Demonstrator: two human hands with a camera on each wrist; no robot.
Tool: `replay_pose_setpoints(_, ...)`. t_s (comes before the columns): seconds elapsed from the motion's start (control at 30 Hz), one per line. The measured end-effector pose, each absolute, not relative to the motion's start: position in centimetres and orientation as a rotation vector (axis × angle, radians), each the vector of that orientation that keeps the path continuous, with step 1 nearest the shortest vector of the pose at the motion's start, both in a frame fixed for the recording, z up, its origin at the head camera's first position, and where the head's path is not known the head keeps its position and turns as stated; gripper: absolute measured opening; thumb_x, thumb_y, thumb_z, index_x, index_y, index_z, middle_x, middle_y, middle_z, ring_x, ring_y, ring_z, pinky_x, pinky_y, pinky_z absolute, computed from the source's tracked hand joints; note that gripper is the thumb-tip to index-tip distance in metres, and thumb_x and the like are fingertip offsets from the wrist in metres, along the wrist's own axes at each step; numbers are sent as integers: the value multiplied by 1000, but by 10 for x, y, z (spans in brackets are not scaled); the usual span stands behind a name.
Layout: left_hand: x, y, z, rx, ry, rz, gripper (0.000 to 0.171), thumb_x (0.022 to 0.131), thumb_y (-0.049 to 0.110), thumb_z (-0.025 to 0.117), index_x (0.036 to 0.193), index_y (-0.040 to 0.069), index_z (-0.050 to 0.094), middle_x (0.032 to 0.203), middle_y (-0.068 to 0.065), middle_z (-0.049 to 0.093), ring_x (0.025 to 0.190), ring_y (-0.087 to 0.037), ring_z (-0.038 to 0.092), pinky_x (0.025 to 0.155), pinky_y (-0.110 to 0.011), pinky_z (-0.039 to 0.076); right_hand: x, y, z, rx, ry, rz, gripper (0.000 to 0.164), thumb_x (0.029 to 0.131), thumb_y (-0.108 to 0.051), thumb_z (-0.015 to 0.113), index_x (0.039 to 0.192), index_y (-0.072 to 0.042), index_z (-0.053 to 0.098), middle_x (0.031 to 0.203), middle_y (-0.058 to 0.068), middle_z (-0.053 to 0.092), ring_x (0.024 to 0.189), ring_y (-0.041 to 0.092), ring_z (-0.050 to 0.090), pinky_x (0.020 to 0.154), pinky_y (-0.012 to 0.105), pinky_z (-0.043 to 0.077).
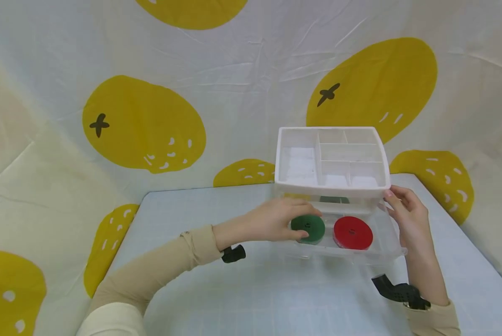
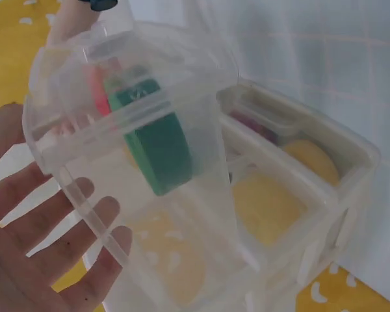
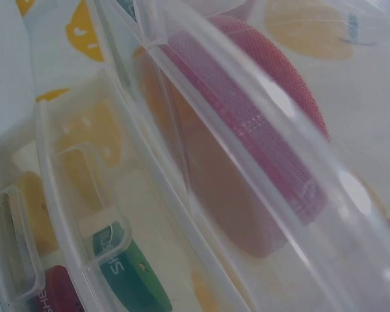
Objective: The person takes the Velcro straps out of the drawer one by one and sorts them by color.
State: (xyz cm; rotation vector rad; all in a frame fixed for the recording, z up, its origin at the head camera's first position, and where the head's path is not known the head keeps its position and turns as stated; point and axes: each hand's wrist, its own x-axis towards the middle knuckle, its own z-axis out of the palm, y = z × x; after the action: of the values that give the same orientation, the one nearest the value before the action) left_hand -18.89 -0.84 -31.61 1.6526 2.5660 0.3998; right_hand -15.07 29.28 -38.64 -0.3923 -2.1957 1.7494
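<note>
A white desktop organizer [image 1: 332, 190] stands on the table with a clear drawer [image 1: 360, 257] pulled out at its front. In the drawer lie a green roll of tape [image 1: 314, 227] and a red roll of tape [image 1: 353, 233], side by side. My left hand [image 1: 282, 219] reaches over the green roll, thumb by its front edge and fingers above its far side. The left wrist view shows those fingers [image 2: 71, 244] spread beside the drawer wall, apart from the roll. My right hand [image 1: 412, 217] holds the organizer's right front corner, thumb at the edge; its other fingertips are hidden.
The organizer's top is a divided tray. Through lower drawers in the right wrist view show another green roll [image 3: 133, 276], a dark red roll [image 3: 60, 289] and a yellow piece [image 3: 39, 214]. A fruit-patterned cloth [image 1: 251, 93] hangs behind the pale table [image 1: 200, 298].
</note>
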Motion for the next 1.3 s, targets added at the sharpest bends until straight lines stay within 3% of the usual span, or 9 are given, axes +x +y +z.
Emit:
replay_pose_setpoints(0.17, -200, -6, -314, 1665, 2524, 233, 52, 86, 34, 70, 133, 19, 55, 130, 2, 58, 116, -12, 54, 92, -18, 49, -151, 294, -388, -399, -2160, 1799, 43, 93, -41, 58, 132, -25, 51, 118, -22, 50, 106, -1, 49, 75, 5, 47)
replay_pose_setpoints(0.3, -205, -3, -314, 1666, 2475, 155, 58, 85, 35, 71, 137, 21, 51, 136, 2, 54, 122, -12, 51, 97, -20, 47, -151, 294, -388, -412, -2165, 1787, 43, 92, -42, 58, 131, -25, 51, 118, -21, 50, 106, -1, 49, 78, 8, 48)
replay_pose_setpoints(0.5, -207, 1, -317, 1664, 2402, 27, 63, 85, 34, 71, 142, 28, 45, 143, 3, 47, 126, -13, 45, 93, -22, 49, -152, 294, -387, -422, -2206, 1728, 45, 93, -44, 56, 133, -26, 50, 119, -23, 49, 107, -2, 49, 82, 11, 49)
replay_pose_setpoints(0.7, -207, 5, -320, 1631, 2383, -30, 65, 86, 32, 70, 144, 31, 41, 147, 3, 43, 129, -14, 41, 95, -23, 48, -152, 293, -388, -410, -2180, 1756, 43, 93, -43, 56, 132, -25, 51, 118, -22, 49, 107, -1, 49, 76, 6, 48)
replay_pose_setpoints(1.3, -207, 9, -322, 1600, 2382, -56, 64, 85, 31, 72, 143, 30, 44, 143, 3, 47, 125, -13, 45, 93, -21, 48, -151, 293, -388, -402, -2131, 1803, 40, 93, -40, 59, 129, -25, 52, 116, -22, 51, 105, -1, 50, 74, 5, 47)
